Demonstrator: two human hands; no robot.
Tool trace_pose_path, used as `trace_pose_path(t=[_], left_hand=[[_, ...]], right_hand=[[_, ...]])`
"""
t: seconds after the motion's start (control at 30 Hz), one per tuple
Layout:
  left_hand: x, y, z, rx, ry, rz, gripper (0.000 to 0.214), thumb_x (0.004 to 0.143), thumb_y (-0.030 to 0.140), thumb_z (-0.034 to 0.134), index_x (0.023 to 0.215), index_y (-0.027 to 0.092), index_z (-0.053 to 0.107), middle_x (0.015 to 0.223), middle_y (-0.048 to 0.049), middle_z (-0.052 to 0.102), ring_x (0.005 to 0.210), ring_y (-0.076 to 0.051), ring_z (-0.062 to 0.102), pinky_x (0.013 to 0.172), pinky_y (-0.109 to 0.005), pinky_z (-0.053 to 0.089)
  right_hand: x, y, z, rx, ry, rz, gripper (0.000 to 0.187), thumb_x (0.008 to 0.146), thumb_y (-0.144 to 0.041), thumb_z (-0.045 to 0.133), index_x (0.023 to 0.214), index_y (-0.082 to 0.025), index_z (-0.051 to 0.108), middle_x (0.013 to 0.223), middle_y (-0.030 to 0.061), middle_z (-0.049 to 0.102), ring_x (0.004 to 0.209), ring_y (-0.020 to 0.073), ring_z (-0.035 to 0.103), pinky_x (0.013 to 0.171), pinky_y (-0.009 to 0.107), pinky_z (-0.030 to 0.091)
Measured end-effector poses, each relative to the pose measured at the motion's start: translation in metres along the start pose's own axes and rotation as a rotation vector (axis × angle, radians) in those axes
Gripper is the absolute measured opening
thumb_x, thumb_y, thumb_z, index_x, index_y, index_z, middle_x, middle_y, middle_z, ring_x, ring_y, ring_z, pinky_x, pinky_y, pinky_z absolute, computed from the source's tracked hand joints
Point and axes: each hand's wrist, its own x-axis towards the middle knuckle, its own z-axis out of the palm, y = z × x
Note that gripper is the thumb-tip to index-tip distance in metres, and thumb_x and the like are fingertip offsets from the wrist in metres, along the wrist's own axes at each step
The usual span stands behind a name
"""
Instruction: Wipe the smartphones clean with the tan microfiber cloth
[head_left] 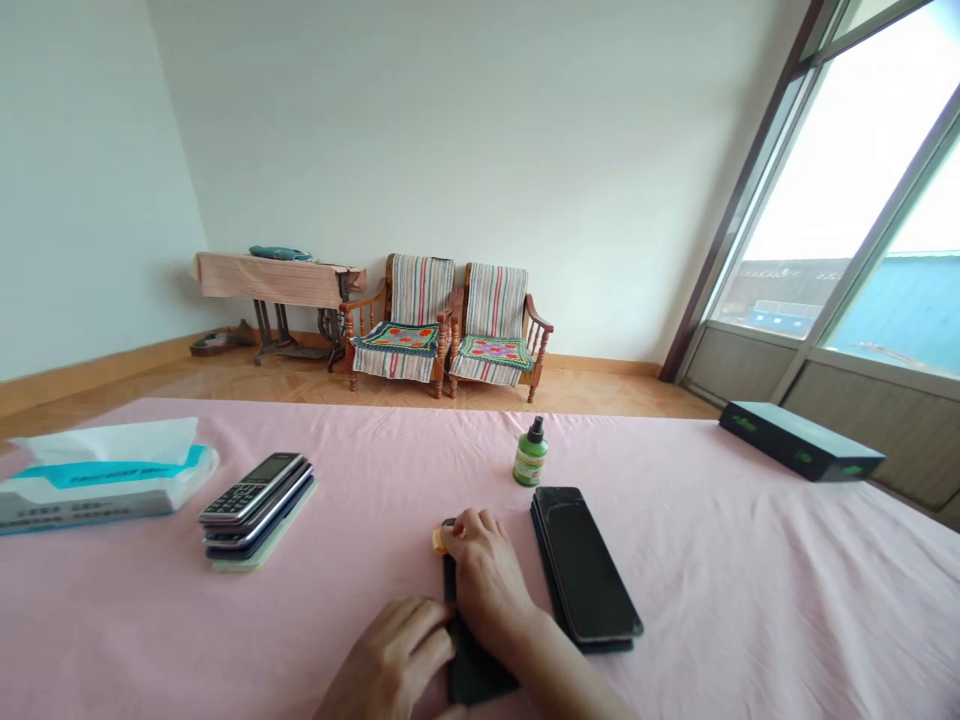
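A dark phone (472, 672) lies on the pink cloth (720, 590) at the near middle, mostly covered by my hands. My left hand (397, 665) rests on its near end, fingers curled against its edge. My right hand (486, 575) lies over its far end, fingers pinched on a small orange-yellow object (439, 541) at the phone's top left corner. Right of my hands lies a stack of black smartphones (585, 570), screens up.
A small green spray bottle (531, 455) stands behind the smartphones. A pile of keypad phones (256, 505) sits to the left, a tissue pack (105, 478) at far left, a dark box (799, 440) at far right. Two wooden chairs (450, 325) stand against the wall.
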Motion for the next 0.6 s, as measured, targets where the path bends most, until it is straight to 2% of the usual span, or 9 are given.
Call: trace_pose_path(t=[0.17,0.37,0.6], left_hand=[[-0.001,-0.009,0.005,-0.017,0.047,0.091,0.035,0.062,0.012,0.069,0.094,0.023,0.062,0.101,-0.0029,0.067,0.092,-0.025,0.063,0.083,-0.032,0.053],[-0.003,-0.010,0.002,0.015,0.036,0.066,0.043,0.059,0.009,0.070,0.098,0.026,0.063,0.110,-0.0015,0.067,0.096,-0.027,0.063,0.086,-0.035,0.053],[0.000,-0.009,-0.003,0.025,0.025,0.097,0.042,0.059,0.011,0.072,0.098,0.025,0.064,0.106,-0.0025,0.068,0.094,-0.026,0.064,0.084,-0.034,0.053]], right_hand=[[-0.013,-0.006,-0.001,-0.004,-0.022,0.001,0.019,0.086,-0.008,0.050,0.091,-0.019,0.065,0.096,0.0060,0.060,0.090,0.0205,0.050,0.077,0.031,0.037],[-0.005,0.002,-0.002,0.017,0.031,0.020,0.021,0.087,-0.008,0.048,0.090,-0.019,0.066,0.096,0.0059,0.059,0.092,0.0201,0.050,0.077,0.029,0.038],[-0.018,0.001,-0.007,0.051,-0.004,-0.010,0.016,0.085,-0.011,0.054,0.085,-0.021,0.067,0.093,0.0036,0.059,0.089,0.0190,0.050,0.075,0.028,0.037]])
